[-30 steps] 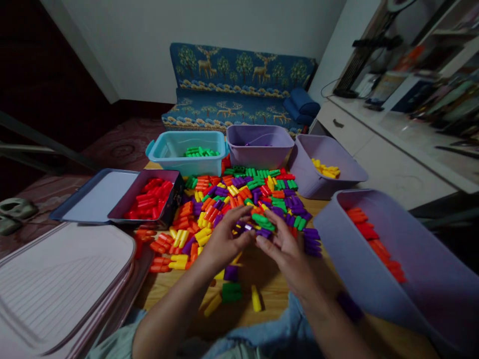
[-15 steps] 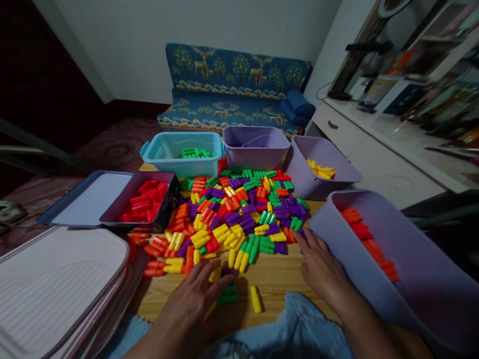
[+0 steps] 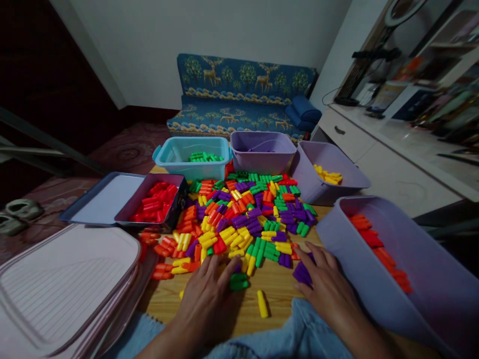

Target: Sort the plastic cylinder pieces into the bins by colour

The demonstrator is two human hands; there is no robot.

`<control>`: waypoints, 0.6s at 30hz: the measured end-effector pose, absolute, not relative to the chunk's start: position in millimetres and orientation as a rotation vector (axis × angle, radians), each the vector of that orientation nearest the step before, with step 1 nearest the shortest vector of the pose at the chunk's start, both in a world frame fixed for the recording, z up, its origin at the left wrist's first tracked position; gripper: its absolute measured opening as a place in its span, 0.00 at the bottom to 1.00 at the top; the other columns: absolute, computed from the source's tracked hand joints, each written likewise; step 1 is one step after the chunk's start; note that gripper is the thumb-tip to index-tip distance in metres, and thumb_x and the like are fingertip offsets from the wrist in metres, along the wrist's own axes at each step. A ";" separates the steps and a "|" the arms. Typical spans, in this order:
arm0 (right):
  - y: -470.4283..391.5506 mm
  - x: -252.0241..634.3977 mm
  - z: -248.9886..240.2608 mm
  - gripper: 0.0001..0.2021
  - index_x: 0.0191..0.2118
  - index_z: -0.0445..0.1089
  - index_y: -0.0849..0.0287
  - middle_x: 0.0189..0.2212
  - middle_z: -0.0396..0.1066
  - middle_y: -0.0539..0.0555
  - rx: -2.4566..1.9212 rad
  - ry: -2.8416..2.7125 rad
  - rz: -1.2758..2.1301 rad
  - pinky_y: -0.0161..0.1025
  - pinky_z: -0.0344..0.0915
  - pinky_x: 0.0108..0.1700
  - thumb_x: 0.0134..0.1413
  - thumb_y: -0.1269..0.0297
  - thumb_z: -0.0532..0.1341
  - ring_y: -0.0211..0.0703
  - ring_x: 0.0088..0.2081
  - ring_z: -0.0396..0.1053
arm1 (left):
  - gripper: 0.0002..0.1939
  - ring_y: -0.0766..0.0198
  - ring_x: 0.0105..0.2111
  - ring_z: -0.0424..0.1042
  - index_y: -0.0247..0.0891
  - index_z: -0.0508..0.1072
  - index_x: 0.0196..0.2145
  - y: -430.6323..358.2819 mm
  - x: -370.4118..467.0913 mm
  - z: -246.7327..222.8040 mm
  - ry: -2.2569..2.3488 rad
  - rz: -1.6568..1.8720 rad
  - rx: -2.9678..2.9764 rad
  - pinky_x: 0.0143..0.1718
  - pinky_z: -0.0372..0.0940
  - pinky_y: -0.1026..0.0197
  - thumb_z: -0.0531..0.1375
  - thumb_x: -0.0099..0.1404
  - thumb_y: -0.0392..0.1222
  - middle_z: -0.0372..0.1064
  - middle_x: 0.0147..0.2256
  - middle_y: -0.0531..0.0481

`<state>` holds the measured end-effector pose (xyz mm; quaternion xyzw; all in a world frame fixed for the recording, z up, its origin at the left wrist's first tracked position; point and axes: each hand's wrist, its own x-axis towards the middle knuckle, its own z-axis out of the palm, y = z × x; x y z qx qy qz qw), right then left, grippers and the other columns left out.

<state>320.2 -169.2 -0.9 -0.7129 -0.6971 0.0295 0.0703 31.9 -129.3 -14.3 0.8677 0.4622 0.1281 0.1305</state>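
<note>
A heap of small plastic marker-cap-like pieces (image 3: pixel 239 219) in red, orange, yellow, green and purple covers the wooden table (image 3: pixel 277 284), many side by side in short rows. My left hand (image 3: pixel 207 294) is low at the heap's near edge, palm down and fingers apart. Green pieces (image 3: pixel 238 282) lie just right of it, and its fingers hide part of what is beneath. My right hand (image 3: pixel 327 279) is open at the right, with purple pieces (image 3: pixel 302 274) between its thumb and index finger. One yellow piece (image 3: pixel 262 304) lies alone between the hands.
Behind the heap stand a blue bin (image 3: pixel 192 172) with green pieces, a purple bin (image 3: pixel 264 162) and another purple bin (image 3: pixel 318 192) with yellow ones. A large bin (image 3: pixel 374 309) at right holds orange-red pieces. Left are a hinged box (image 3: pixel 179 199) of red pieces and stacked pale lids (image 3: pixel 71 269).
My right hand has drawn back toward me, and purple pieces now show by its thumb. My left hand has shifted slightly, fingers reaching farther forward. The whole view has moved a little.
</note>
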 end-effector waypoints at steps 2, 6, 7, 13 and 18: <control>-172.9 318.5 -3.5 0.32 0.59 0.62 0.58 0.54 0.63 0.61 -2.145 -2.089 0.105 0.51 0.60 0.57 0.44 0.68 0.65 0.56 0.55 0.58 | 0.30 0.52 0.49 0.65 0.52 0.58 0.61 -129.5 35.5 -15.4 1.306 0.413 2.541 0.47 0.68 0.49 0.57 0.61 0.38 0.62 0.52 0.43; -175.9 311.7 -4.5 0.28 0.57 0.63 0.59 0.47 0.67 0.60 -2.160 -2.036 0.147 0.50 0.62 0.53 0.47 0.68 0.62 0.54 0.49 0.62 | 0.25 0.53 0.48 0.65 0.52 0.63 0.57 -128.9 38.9 -17.3 1.206 0.414 2.531 0.45 0.69 0.51 0.56 0.63 0.39 0.60 0.52 0.42; -176.0 310.0 -3.7 0.26 0.55 0.65 0.59 0.46 0.67 0.60 -2.166 -2.019 0.148 0.50 0.62 0.53 0.47 0.68 0.61 0.54 0.49 0.62 | 0.24 0.53 0.48 0.66 0.52 0.64 0.56 -128.3 38.9 -17.5 1.189 0.414 2.519 0.44 0.69 0.51 0.56 0.63 0.39 0.60 0.51 0.42; -174.8 305.8 1.0 0.23 0.50 0.68 0.57 0.43 0.67 0.58 -2.149 -1.960 0.246 0.49 0.62 0.52 0.44 0.72 0.60 0.53 0.48 0.63 | 0.21 0.55 0.48 0.65 0.50 0.68 0.53 -127.6 37.8 -16.9 1.150 0.467 2.482 0.44 0.69 0.53 0.56 0.62 0.37 0.61 0.51 0.43; -175.8 299.6 -0.2 0.20 0.48 0.69 0.54 0.45 0.67 0.56 -2.126 -1.896 0.356 0.43 0.63 0.51 0.49 0.76 0.54 0.47 0.47 0.66 | 0.20 0.50 0.53 0.60 0.45 0.69 0.49 -131.1 43.6 -7.4 1.088 0.426 2.508 0.51 0.64 0.46 0.58 0.57 0.35 0.58 0.55 0.43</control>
